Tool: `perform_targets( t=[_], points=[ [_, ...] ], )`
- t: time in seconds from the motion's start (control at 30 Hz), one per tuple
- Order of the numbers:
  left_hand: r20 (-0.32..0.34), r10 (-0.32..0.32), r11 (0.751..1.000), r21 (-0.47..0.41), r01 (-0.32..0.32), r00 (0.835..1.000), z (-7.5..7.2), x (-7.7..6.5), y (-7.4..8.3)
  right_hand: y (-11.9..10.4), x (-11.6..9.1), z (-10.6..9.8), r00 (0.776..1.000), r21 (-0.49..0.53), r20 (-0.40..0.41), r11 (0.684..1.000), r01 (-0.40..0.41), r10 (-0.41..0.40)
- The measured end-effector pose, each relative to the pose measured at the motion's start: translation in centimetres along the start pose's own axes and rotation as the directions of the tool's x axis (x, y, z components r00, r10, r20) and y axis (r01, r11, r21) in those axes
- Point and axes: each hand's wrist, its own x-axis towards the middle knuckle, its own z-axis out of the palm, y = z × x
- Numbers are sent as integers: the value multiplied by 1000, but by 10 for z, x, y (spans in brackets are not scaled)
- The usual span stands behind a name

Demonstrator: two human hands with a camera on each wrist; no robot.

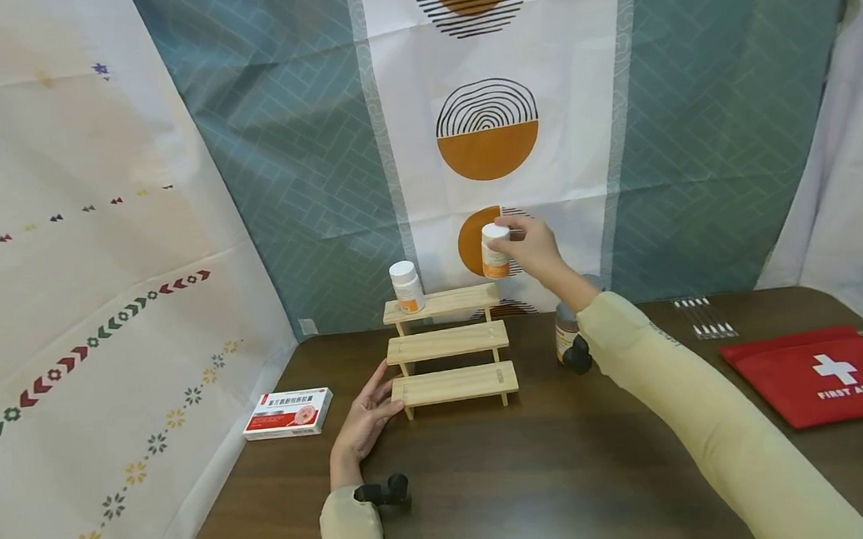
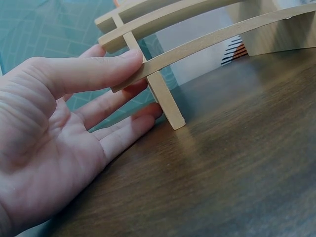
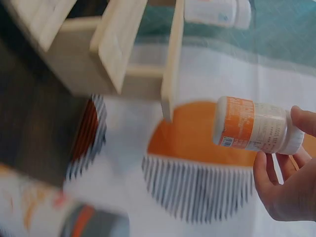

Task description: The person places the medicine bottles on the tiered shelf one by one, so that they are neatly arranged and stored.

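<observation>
Hanging beyond the far edge of the brown table (image 1: 522,489), a teal-and-white cloth (image 1: 581,150) is the biggest thing I see from my remote seat. Close to the table's far edge, left of its middle, I have a three-step wooden rack (image 1: 447,342) standing upright. By the right edge a red first aid pouch (image 1: 822,380) lies flat, white cross facing up. My left hand (image 1: 364,422) is at the rack's left end; through the left wrist view I see the thumb on the lowest step and fingers behind it, a light grip. My right hand (image 1: 537,249) is narrowed to a pinch around the cap of a white-and-orange bottle (image 1: 496,257), which I hold upright in the air near the right end of the top step, apart from it. Near the left edge, toward the far left corner, lies a red-and-white box (image 1: 288,414). Right of the rack, near the far edge, my forearm partly hides a darker bottle (image 1: 567,327). A second white bottle (image 1: 407,288) stands on the top step's left end. Smallest, several white-tipped sticks (image 1: 705,318) lie side by side toward the far right corner.
</observation>
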Motion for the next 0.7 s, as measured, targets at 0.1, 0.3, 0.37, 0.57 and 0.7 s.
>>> perform_targets(
  t=[0.1,0.3,0.37,0.57,0.7],
  points=[
    [5,-14,1000,2,14,1000,2,1,0,2,1,18,999,15,16,999,-34,33],
    [-2,13,1000,13,-13,1000,1,4,2,4,5,47,999,40,37,999,-14,12],
    [0,7,1000,14,-7,1000,0,3,2,6,5,55,998,28,54,999,-15,14],
    [3,-5,1000,25,5,1000,-1,-1,-2,12,0,68,998,9,59,1000,-29,28],
    [-12,-6,1000,2,6,1000,1,0,0,12,1,68,998,13,60,1000,-6,5]
  ],
)
